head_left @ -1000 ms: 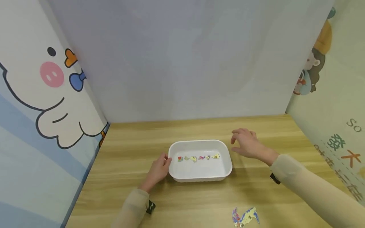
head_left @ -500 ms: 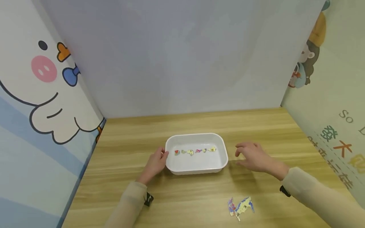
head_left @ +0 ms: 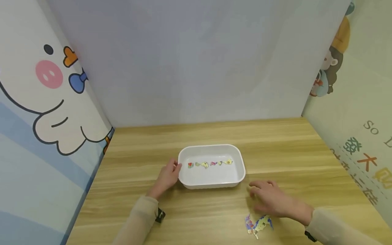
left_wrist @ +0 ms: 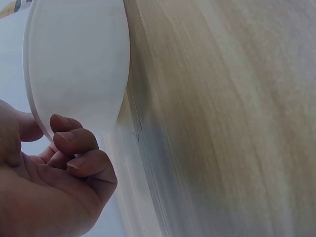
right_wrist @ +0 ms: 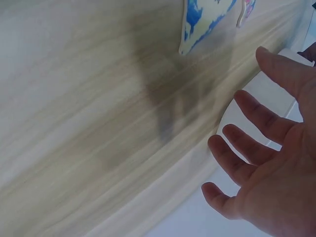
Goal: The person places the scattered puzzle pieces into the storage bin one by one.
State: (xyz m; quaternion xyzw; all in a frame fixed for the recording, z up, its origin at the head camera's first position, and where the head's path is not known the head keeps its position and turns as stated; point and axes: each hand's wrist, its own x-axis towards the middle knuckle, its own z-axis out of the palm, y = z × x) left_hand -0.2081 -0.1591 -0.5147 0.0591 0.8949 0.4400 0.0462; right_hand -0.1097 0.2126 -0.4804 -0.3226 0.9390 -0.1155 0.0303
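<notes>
My left hand [head_left: 167, 176] holds the left end of a white rectangular tray [head_left: 212, 177]. In the left wrist view the thumb lies over the tray's rim, with curled fingers against the outer wall. Several small flat colourful cut-out pieces [head_left: 204, 165] lie in a row inside the tray. My right hand [head_left: 272, 200], holding nothing, hovers above the table right of the tray, fingers spread and slightly bent. Just below it on the table are a yellow-and-blue flat piece [head_left: 261, 224] and a pink-and-purple one [head_left: 249, 225], close together; I cannot tell whether they are joined.
Everything stands on a wood-grain table [head_left: 147, 143]. A plain grey-white backdrop [head_left: 196, 68] rises behind it. Cartoon-printed panels stand at the left [head_left: 21, 143] and right [head_left: 361, 102].
My right hand has moved from beside the tray's right end toward the near side, down to the loose pieces. The left hand has kept its hold on the tray. The head view has shifted slightly.
</notes>
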